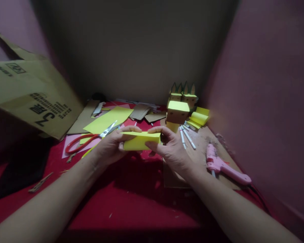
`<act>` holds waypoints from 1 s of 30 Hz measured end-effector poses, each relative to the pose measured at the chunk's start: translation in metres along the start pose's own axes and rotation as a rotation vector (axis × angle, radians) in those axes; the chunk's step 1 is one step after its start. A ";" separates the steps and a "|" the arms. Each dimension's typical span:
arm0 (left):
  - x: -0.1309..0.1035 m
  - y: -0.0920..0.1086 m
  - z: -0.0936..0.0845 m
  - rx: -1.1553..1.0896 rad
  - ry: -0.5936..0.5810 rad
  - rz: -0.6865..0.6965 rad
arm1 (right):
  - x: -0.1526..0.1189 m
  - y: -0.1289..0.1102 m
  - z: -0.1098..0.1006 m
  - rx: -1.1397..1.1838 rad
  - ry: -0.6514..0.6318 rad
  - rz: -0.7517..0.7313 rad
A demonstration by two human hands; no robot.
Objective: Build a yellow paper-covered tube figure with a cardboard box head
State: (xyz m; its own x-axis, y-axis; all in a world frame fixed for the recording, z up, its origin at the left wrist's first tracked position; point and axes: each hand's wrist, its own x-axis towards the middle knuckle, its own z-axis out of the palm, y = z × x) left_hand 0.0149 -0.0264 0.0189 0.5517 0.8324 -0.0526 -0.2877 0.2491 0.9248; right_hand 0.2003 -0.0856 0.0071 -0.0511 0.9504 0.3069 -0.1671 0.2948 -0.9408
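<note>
Currently your L hand (114,141) & R hand (171,145) hold folded yellow paper (139,144), fingers (132,129) clamped on it. Scissors (100,135) nr L hand.

A bright yellow sheet of folded paper (136,145) spans the gap between the left hand (114,143) and the right hand (171,145), gripped at both ends. It forms a low, elongated shape, its long side running from hand to hand. A crease divides a narrow upper face from the front face, which the right thumb overlaps; the fingertips cover parts of its far edge.
</note>
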 end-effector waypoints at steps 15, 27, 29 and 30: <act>-0.009 0.003 0.005 -0.017 -0.084 0.124 | 0.003 0.002 -0.002 0.246 0.087 0.019; -0.008 0.001 0.005 -0.014 -0.092 0.130 | 0.000 -0.006 -0.001 0.268 0.039 0.108; -0.008 0.000 0.004 -0.017 -0.095 0.131 | 0.001 -0.005 0.000 0.265 0.063 0.102; -0.007 -0.001 0.004 -0.022 -0.098 0.132 | 0.001 -0.004 0.000 0.264 0.070 0.099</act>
State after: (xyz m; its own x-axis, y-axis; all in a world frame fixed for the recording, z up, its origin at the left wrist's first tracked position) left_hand 0.0138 -0.0347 0.0202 0.5816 0.8064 0.1074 -0.3796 0.1522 0.9125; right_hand 0.2012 -0.0859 0.0112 -0.0132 0.9805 0.1962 -0.4160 0.1731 -0.8928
